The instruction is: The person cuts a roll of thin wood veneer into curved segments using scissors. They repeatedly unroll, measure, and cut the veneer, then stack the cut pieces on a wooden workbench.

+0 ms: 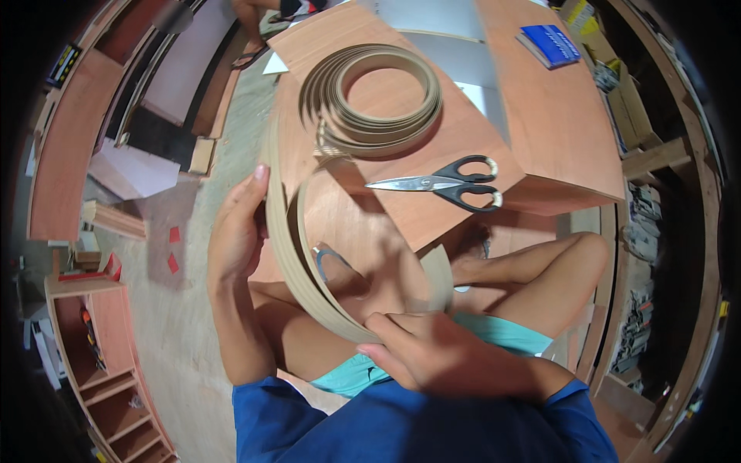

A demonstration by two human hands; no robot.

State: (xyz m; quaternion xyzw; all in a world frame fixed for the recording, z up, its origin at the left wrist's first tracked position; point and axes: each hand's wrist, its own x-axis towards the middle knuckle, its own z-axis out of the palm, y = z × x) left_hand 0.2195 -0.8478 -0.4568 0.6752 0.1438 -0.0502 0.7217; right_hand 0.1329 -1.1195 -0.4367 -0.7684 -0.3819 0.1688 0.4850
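Observation:
A loop of tan edge banding strip (287,243) curves in front of me, several layers thick in places. My left hand (241,224) holds its left side, thumb up along the outer face and the other fingers partly hidden. Low in the middle, my right hand (421,347) pinches the bottom of the loop between thumb and fingers. Beyond the loop, a larger coil of the same edge banding (370,100) lies on a reddish wooden panel (471,127). Scissors (436,184) with black handles lie on that panel, blades closed and pointing left.
A blue packet (549,46) rests on the wooden box at the far right. Shelving with several packed items (637,285) lines the right side. An open wooden cabinet (116,363) stands at lower left. Another person's leg (251,31) shows at the top.

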